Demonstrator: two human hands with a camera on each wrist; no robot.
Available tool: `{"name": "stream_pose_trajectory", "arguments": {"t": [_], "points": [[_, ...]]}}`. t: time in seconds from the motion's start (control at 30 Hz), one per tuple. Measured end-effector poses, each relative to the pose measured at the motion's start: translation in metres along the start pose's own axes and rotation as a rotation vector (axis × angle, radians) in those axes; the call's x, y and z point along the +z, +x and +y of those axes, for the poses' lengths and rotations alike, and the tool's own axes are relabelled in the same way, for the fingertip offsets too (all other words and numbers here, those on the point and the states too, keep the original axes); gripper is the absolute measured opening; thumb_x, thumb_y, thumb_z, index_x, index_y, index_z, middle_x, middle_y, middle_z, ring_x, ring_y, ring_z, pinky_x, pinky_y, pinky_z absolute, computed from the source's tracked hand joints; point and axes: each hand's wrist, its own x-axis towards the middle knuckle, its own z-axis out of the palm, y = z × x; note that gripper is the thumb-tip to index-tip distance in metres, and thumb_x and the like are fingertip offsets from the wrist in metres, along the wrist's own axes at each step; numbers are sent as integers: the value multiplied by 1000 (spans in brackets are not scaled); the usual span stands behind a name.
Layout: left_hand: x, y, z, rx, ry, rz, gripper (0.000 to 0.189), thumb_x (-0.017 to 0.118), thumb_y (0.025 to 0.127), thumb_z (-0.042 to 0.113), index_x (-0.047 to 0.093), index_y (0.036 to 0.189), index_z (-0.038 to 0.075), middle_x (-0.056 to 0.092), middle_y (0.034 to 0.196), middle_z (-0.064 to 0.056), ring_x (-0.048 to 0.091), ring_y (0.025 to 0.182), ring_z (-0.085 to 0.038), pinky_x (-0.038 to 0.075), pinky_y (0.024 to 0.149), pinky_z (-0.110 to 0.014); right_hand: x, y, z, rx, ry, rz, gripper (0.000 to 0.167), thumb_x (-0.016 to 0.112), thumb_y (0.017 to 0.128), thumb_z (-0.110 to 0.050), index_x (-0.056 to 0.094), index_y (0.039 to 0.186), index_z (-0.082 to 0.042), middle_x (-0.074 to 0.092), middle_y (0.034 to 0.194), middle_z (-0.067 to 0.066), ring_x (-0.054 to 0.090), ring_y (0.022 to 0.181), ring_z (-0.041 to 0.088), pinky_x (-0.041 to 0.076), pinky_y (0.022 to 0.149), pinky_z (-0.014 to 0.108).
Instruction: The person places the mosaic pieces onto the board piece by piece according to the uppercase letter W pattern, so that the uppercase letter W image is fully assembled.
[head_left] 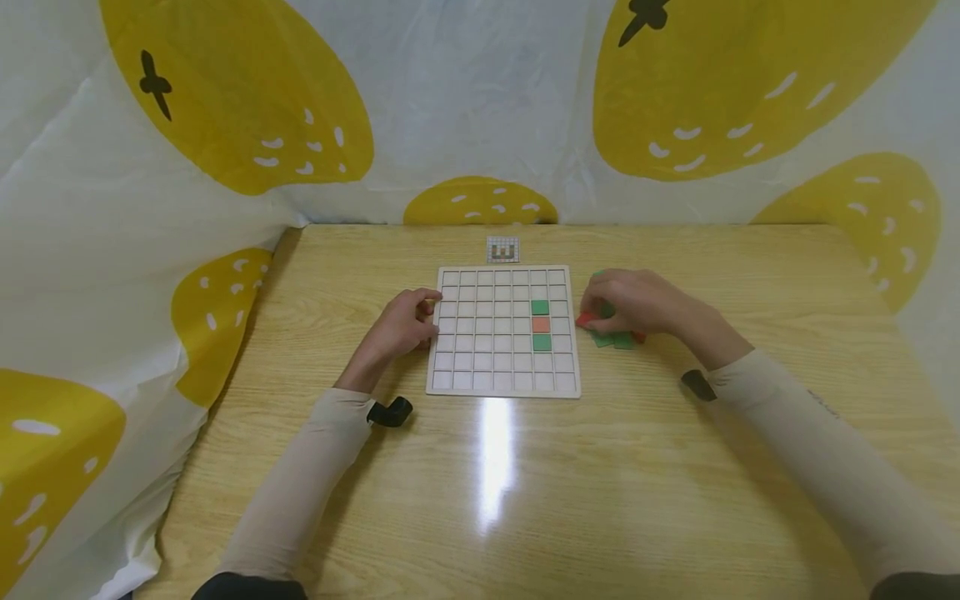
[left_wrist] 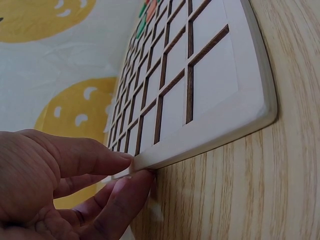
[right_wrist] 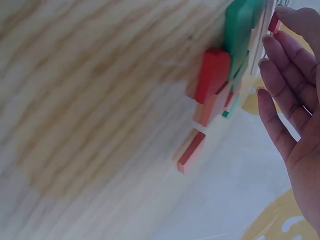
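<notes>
A pale wooden grid board (head_left: 485, 343) lies flat on the table, with a green tile (head_left: 540, 307), an orange-red tile (head_left: 541, 324) and another green tile (head_left: 542, 342) stacked down one column towards its right side. My left hand (head_left: 405, 321) rests at the board's left edge, its fingertips touching the rim (left_wrist: 215, 142). Just off the right edge, my right hand (head_left: 633, 300) pinches a red tile (right_wrist: 274, 22) between thumb and fingertips. Beneath that hand is a loose heap of green tiles (head_left: 621, 340) and red ones, partly hidden by it.
Behind the board lies a small card (head_left: 502, 249) printed with a grid pattern. In the right wrist view a single red tile (right_wrist: 191, 152) stands apart from the heap. A patterned white and yellow cloth (head_left: 480, 100) hangs behind the wooden table (head_left: 600, 483).
</notes>
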Motion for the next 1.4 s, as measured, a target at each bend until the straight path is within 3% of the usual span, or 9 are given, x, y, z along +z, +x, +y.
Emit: {"name": "stream_pose_trajectory", "arguments": {"t": [0.5,0.73,1.4], "points": [[1,-2,0,-2,0,-8,58,64,92,-6,49,147,4,48,118,-17,54,90,-25,56,67,-32,-11,-1,-18,-8,52,-15,19,82,85,-33,74,98,-21,67,90,-7,62,85,14,52,71,33],[1,-2,1,-6,-6,-4,59,64,92,-7,49,148,4,49,119,-17,53,93,-26,57,69,-33,-10,2,-26,-69,64,5,19,82,84,-33,74,98,-22,67,90,-7,57,86,12,50,71,33],[0,1,0,-1,10,4,59,65,92,-6,49,148,5,49,119,-17,55,92,-27,57,69,-34,4,17,-61,-210,108,-68,12,80,84,-27,74,92,-20,65,84,-8,57,79,8,50,69,26]]}}
